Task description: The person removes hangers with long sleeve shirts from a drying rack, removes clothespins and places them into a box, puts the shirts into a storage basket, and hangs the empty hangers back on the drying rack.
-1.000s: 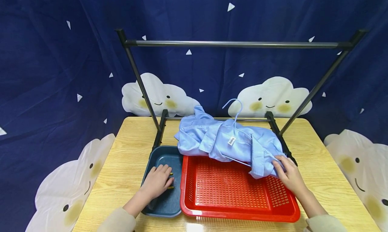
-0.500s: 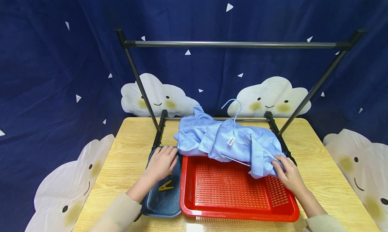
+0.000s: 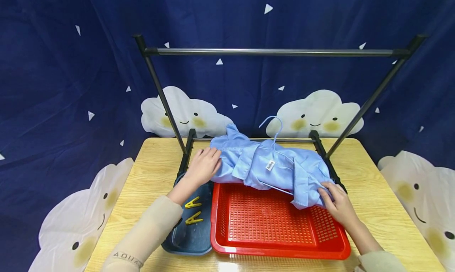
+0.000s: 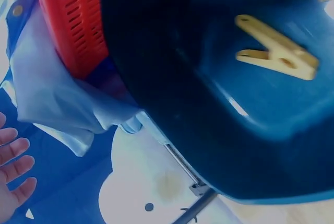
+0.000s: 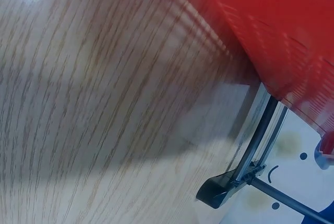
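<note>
A light blue shirt (image 3: 263, 161) with a light blue hanger (image 3: 281, 126) in it lies across the far part of a red perforated basket (image 3: 270, 253). The hanger's hook sticks up from the collar, near a white label. At the shirt's right end, my right hand (image 3: 339, 205) pinches the fabric between thumb and fingers. My left hand (image 3: 204, 165) is at the shirt's left end with its fingers loosely extended; whether it touches the cloth is unclear. In the left wrist view the fingers of the left hand (image 4: 13, 166) are spread and hold nothing. The right wrist view does not show the right hand.
Left of the basket stands a dark blue tray (image 3: 193, 244) with two yellow clothespins (image 3: 193, 218) visible in it. A black rack with a metal rail (image 3: 277, 51) stands behind, its feet on the wooden table (image 3: 142, 173). A starry curtain hangs at the back.
My left hand has moved from over the blue tray forward and right to the shirt's left end, uncovering the yellow clothespins. The right hand and shirt have stayed put.
</note>
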A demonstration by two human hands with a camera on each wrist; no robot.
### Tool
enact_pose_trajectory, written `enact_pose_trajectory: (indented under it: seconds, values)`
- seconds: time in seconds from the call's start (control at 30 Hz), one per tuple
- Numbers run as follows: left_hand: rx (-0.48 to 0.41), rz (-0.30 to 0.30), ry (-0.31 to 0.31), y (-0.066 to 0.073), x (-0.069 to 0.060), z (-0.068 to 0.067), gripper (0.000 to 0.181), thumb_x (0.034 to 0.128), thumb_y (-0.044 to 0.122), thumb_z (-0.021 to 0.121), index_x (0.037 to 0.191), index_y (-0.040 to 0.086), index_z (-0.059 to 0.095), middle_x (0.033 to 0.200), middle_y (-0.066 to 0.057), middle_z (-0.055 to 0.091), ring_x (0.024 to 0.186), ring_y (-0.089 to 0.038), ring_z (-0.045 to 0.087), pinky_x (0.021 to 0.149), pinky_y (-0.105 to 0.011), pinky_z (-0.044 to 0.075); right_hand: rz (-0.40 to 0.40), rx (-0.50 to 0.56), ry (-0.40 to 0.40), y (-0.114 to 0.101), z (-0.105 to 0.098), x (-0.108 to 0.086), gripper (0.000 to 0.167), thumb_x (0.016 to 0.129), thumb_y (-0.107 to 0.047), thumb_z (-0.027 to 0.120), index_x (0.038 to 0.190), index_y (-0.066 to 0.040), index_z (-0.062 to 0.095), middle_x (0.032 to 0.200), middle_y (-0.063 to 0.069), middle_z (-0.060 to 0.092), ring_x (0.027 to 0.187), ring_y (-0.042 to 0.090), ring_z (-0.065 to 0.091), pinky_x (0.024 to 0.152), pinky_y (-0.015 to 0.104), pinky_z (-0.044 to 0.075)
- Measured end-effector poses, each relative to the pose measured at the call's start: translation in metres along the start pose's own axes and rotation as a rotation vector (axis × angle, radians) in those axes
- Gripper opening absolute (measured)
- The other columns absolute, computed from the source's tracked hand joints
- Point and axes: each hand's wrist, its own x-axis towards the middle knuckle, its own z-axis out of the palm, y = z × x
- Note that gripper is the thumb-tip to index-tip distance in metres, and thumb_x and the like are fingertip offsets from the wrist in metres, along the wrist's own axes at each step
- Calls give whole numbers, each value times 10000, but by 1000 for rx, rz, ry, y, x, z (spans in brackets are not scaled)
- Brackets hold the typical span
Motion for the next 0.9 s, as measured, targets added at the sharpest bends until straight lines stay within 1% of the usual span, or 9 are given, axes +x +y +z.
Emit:
enact_pose_trajectory:
  seconds: [0.23, 0.4, 0.5, 0.6, 0.7, 0.9]
  values:
    - [3, 40, 26, 9, 30, 11, 172, 916, 229, 491, 1013, 96, 539, 947, -40, 545, 889, -226, 509, 779, -363, 365, -20, -19, 4, 0, 1, 0, 346, 949, -262, 481, 910, 65, 589, 817, 187, 598, 772, 204, 498, 841, 114, 302]
    - [16, 60, 49, 16, 45, 18, 166, 940, 245, 451, 1002, 113, 531, 946, -29, 525, 883, -209, 497, 772, -343, 358, -25, -25, 8, 0, 1, 0, 330, 948, -249, 482, 906, 59, 593, 815, 178, 600, 755, 236, 500, 831, 129, 312]
    - [16, 75, 46, 19, 53, 20, 188, 952, 261, 422, 1022, 119, 524, 971, -18, 521, 894, -198, 495, 781, -336, 362, -23, -25, 7, 0, 1, 0, 320, 946, -241, 486, 908, 58, 595, 814, 179, 604, 756, 236, 500, 829, 128, 312]
    - [-9, 90, 22, 22, 59, 21, 215, 961, 269, 399, 1056, 123, 525, 1018, -8, 529, 923, -191, 492, 800, -338, 368, -15, -24, 2, 1, 0, 0, 320, 946, -238, 487, 913, 61, 594, 817, 182, 605, 769, 220, 498, 834, 120, 304]
    - [-39, 101, -20, 26, 65, 21, 244, 966, 269, 387, 1100, 126, 532, 1067, -6, 542, 971, -188, 492, 832, -350, 375, -4, -22, -3, 1, 0, -1, 318, 945, -233, 489, 917, 65, 594, 822, 188, 606, 783, 204, 494, 845, 104, 292]
    - [-88, 125, -149, 29, 71, 21, 289, 984, 271, 341, 1148, 133, 535, 1117, -7, 550, 1051, -175, 479, 887, -346, 355, 0, -25, -7, 1, 0, -1, 313, 944, -231, 490, 917, 63, 594, 828, 188, 606, 792, 194, 491, 854, 93, 284]
